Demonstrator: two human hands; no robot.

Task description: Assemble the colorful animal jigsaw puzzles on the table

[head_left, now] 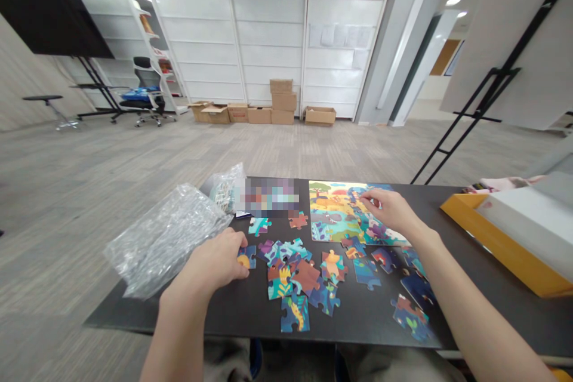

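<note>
My left hand (219, 256) is low over the table, fingers and thumb curled around the left edge of a blue puzzle piece (248, 259) with an orange shape. Over the upper right of a partly joined jigsaw puzzle (332, 210) with animal pictures, my right hand (385, 208) has its thumb and fingertips pinched together. What lies between those fingertips is too small to make out. Loose puzzle pieces (305, 276) overlap in a pile between my forearms. Several more, such as a dark blue and brown piece (410, 317), lie near my right forearm.
A clear plastic bag (172, 239) hangs over the table's left edge. Behind the pile lies a blurred, colourful flat item (271, 197). A yellow and white box (505, 239) stands at the right. The dark table (358, 325) ends just before my legs.
</note>
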